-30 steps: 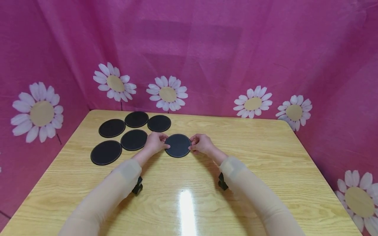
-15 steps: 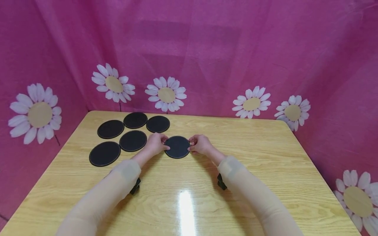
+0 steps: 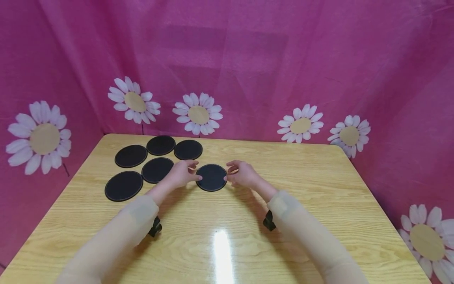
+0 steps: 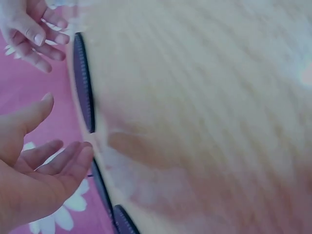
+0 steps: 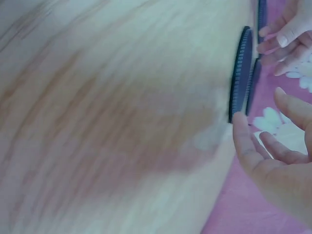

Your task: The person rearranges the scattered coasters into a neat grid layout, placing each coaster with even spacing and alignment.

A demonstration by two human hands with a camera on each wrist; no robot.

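Note:
A round black coaster (image 3: 211, 177) with a stitched-looking edge lies flat near the middle of the table. On its left side is my left hand (image 3: 181, 174), thumb and fingers spread apart, thumb tip overlapping the rim in the head view. My right hand (image 3: 244, 174) mirrors it at the right side, fingers loosely bent. Seen from the left wrist, the coaster (image 4: 84, 83) rests on the table edge-on, and the left hand (image 4: 46, 170) is parted from it. From the right wrist, the right fingers (image 5: 243, 146) stand just off the coaster (image 5: 241, 75), gripping nothing.
Several matching black coasters (image 3: 123, 185) lie in a loose cluster at the table's back left, the nearest (image 3: 157, 170) beside the left hand. The wooden table (image 3: 305, 173) ends at a pink curtain (image 3: 248, 79) printed with white flowers. Light reflects (image 3: 222, 252) near the front.
Both hands have let go of the coaster; their fingers have opened from its rim, and the left hand has drawn slightly left. The coaster stays on the table; the head view shifts slightly.

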